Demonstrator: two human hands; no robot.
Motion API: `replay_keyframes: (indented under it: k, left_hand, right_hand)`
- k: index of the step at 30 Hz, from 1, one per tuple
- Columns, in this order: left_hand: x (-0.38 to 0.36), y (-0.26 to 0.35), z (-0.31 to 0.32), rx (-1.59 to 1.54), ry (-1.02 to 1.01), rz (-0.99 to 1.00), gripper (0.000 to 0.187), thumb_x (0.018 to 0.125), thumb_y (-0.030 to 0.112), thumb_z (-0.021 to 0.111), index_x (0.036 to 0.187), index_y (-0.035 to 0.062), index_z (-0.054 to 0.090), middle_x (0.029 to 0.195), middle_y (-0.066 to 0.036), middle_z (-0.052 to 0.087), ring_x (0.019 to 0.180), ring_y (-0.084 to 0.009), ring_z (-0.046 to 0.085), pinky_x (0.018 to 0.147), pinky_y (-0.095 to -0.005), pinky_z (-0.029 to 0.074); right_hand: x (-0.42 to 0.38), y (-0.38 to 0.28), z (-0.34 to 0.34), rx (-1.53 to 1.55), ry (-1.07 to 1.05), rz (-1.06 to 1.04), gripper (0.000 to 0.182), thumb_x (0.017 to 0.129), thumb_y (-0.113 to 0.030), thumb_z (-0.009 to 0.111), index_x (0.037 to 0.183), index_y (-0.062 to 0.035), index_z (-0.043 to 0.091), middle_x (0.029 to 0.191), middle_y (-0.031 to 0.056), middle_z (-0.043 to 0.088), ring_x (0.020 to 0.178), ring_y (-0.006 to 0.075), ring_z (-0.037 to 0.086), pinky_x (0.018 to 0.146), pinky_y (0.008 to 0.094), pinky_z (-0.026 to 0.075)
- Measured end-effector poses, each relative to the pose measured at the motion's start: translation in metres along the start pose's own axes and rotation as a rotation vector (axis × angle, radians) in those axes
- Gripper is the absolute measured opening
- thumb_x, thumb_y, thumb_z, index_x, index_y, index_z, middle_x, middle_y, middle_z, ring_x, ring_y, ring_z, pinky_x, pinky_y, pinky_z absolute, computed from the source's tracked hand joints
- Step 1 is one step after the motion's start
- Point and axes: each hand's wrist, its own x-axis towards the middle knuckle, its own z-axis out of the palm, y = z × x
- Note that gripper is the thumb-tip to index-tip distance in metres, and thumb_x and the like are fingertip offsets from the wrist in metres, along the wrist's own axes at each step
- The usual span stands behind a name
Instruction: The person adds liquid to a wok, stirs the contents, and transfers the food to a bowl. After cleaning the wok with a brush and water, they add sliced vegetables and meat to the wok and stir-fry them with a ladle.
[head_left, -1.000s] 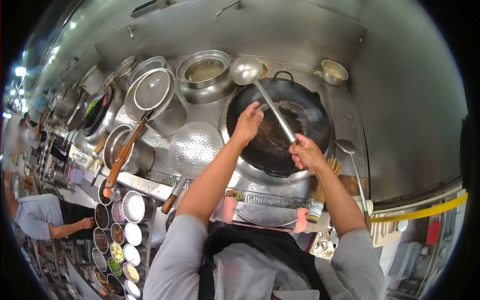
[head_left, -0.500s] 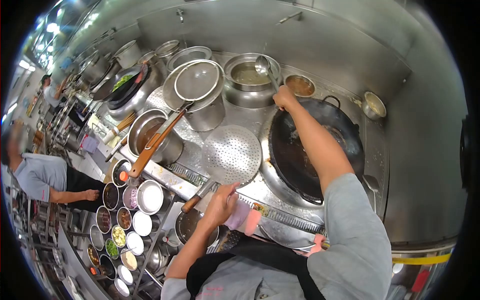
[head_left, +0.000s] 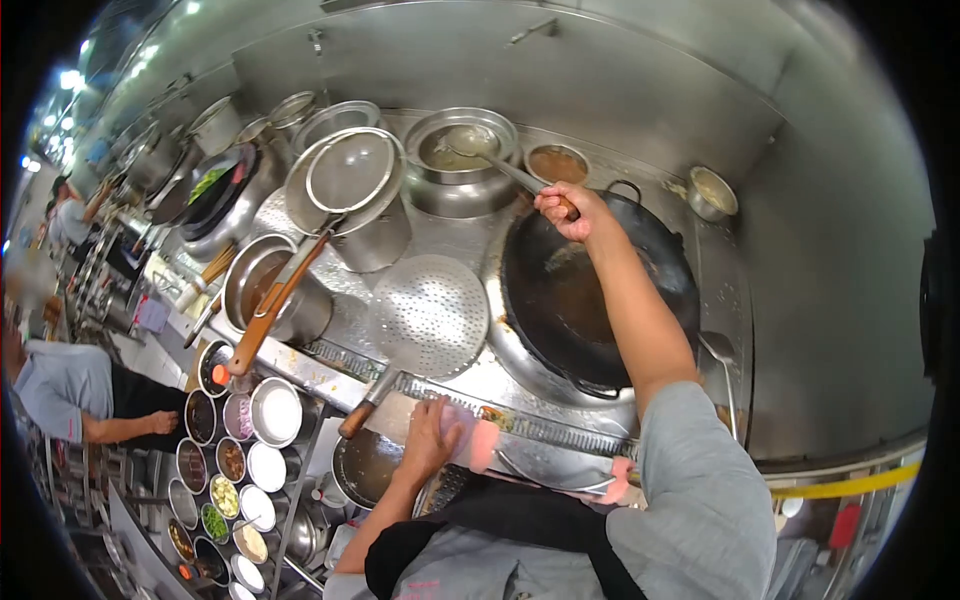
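steel counter (head_left: 432, 238) holds a black wok (head_left: 545, 290), perforated skimmer (head_left: 430, 315), spatula (head_left: 718, 347), pots (head_left: 374, 246) and bowls (head_left: 558, 165)

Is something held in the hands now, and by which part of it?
The right hand holds the ladle by its handle, near the wooden end. Whether the left hand grips anything cannot be told.

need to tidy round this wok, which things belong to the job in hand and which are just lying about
In use:
ladle, in the right hand
steel pot, at the ladle's bowl
wok, near the pot, probably

Apparently lying about:
perforated skimmer
mesh strainer
spatula
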Motion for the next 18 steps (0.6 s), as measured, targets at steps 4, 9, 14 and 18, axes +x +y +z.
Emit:
replay_keyframes:
  k: [4,9,14,18]
  left_hand:
    - [-0.002,-0.025,0.033,0.079,0.093,0.047,0.039,0.088,0.013,0.059,0.123,-0.0039,0.051,0.107,-0.027,0.055,0.103,-0.0444,0.053,0.091,-0.0493,0.043]
    - [-0.004,-0.018,0.039,0.087,0.133,0.064,0.036,0.09,0.013,0.056,0.122,-0.0036,0.051,0.106,-0.027,0.055,0.101,-0.0442,0.052,0.09,-0.0495,0.042]
    - [-0.006,-0.02,0.039,0.08,0.144,0.07,0.036,0.091,0.013,0.057,0.122,-0.0035,0.05,0.108,-0.026,0.054,0.103,-0.0437,0.052,0.092,-0.0487,0.04]
    - [-0.006,-0.026,0.044,0.091,0.168,0.09,0.038,0.09,0.013,0.057,0.124,-0.0032,0.05,0.11,-0.025,0.054,0.105,-0.0434,0.051,0.094,-0.0483,0.04]
  right_hand:
    - [-0.114,0.007,0.004,-0.142,0.088,-0.151,0.008,0.093,0.0,0.051,0.088,0.0054,0.048,0.076,0.0098,0.052,0.056,0.0083,0.045,0.038,0.0188,0.035]
    - [-0.252,0.021,-0.049,-0.092,0.011,-0.218,0.005,0.095,0.001,0.051,0.095,0.0045,0.048,0.09,0.0139,0.053,0.06,0.0057,0.048,0.034,0.0165,0.036]
    - [-0.412,0.044,-0.09,-0.023,0.126,-0.346,0.007,0.096,0.0,0.052,0.099,0.0055,0.049,0.089,0.0166,0.053,0.059,0.006,0.048,0.032,0.0152,0.036]
    - [-0.482,0.023,-0.089,-0.339,0.649,-0.482,0.007,0.09,-0.001,0.058,0.094,0.0007,0.052,0.08,0.0106,0.057,0.054,0.005,0.047,0.035,0.0178,0.033]
